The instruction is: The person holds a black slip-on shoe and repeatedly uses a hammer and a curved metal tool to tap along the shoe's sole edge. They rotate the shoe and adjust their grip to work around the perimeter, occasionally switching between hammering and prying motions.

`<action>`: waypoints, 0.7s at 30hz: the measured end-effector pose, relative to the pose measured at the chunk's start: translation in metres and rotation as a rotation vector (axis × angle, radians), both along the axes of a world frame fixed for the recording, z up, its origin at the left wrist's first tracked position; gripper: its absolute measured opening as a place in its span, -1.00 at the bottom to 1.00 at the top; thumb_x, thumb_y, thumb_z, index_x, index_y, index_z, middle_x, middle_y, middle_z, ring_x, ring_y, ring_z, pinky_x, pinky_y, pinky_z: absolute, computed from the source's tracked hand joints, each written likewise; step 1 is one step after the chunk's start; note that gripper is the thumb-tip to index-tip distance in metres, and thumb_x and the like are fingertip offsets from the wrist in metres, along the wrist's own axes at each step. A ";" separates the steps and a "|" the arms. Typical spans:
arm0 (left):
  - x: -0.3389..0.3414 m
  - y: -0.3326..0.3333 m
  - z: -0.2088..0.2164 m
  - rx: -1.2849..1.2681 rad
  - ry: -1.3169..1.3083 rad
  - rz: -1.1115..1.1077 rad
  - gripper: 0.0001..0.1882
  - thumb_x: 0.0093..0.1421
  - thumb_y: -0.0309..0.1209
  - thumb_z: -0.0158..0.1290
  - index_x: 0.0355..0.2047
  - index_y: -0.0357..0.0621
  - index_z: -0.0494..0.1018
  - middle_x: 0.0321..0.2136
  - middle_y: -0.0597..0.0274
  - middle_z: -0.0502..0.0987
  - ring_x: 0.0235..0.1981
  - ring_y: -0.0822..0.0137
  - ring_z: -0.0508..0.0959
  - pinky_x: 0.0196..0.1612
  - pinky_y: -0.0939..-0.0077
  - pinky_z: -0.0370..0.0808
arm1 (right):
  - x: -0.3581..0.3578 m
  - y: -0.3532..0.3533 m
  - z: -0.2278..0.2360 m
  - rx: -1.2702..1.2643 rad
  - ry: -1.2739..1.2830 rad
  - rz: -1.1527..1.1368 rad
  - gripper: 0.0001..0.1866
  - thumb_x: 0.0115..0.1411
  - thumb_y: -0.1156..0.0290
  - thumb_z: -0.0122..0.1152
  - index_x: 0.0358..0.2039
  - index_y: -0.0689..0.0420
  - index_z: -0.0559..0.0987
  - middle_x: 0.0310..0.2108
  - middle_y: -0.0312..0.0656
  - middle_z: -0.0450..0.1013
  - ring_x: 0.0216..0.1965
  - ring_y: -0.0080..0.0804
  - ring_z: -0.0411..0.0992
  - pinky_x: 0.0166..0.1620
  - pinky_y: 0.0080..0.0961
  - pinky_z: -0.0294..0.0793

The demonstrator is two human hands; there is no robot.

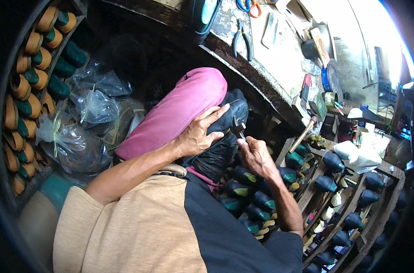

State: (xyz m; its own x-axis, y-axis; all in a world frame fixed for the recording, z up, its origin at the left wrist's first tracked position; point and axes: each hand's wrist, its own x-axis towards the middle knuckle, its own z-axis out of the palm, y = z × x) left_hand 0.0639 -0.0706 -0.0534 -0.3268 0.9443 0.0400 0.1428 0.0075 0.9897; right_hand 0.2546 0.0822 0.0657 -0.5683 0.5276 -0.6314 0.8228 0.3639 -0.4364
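A black leather shoe (234, 108), apparently stretched over a last, rests against my lap beside my pink-clad knee. My left hand (199, 131) lies over it, fingers along its upper side and thumb lower down, gripping it. At its right edge is the dark curved head of a metal tool (238, 128), which looks like pincers. My right hand (256, 155) is closed round the tool's handle, thumb toward the head. Most of the handle is hidden inside the fist. Black material also lies across my lap under the shoe.
A workbench (280, 68) ahead right carries black pliers (242, 41), scissors (249, 7), tins and a hammer (303, 134) near its edge. Wooden racks (384, 227) of dark shoes on lasts stand right. Tan-and-green lasts (28, 107) fill a left shelf, beside plastic bags (81, 145).
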 end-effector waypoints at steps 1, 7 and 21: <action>-0.001 0.001 0.000 -0.009 -0.013 -0.017 -0.05 0.33 -0.43 0.38 0.68 0.03 0.25 0.46 -0.16 0.45 0.46 -0.20 0.48 0.57 -0.04 0.39 | 0.004 -0.009 -0.009 -0.039 0.024 -0.094 -0.44 0.68 0.13 0.16 -0.37 0.37 0.48 -0.61 0.03 0.31 -0.54 -0.32 0.29 -0.42 -0.09 0.34; -0.001 0.004 0.003 -0.012 -0.008 -0.059 -0.03 0.36 -0.43 0.37 0.70 0.04 0.17 0.53 -0.29 0.37 0.54 -0.29 0.40 0.62 -0.06 0.33 | 0.017 -0.046 -0.036 -0.219 0.202 -0.434 -0.39 0.70 -0.05 0.11 -0.41 0.18 0.56 -0.63 -0.26 0.49 -0.61 -0.53 0.46 -0.50 -0.45 0.42; 0.006 0.036 0.009 -0.181 0.145 -0.014 -0.23 0.53 0.20 0.12 0.46 -0.13 0.47 0.28 -0.18 0.65 0.32 -0.17 0.60 0.38 -0.11 0.45 | 0.024 -0.107 -0.078 -0.409 0.561 -0.766 -0.42 0.74 0.00 0.04 -0.37 0.18 0.57 -0.56 -0.20 0.57 -0.62 -0.47 0.53 -0.51 -0.49 0.49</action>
State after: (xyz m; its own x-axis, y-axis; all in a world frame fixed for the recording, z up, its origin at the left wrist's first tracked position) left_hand 0.0698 -0.0349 -0.0441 -0.3168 0.9447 -0.0850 0.2850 0.1803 0.9414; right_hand 0.2789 -0.0248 -0.0123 -0.4382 0.6765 -0.5919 0.4111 -0.4347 -0.8013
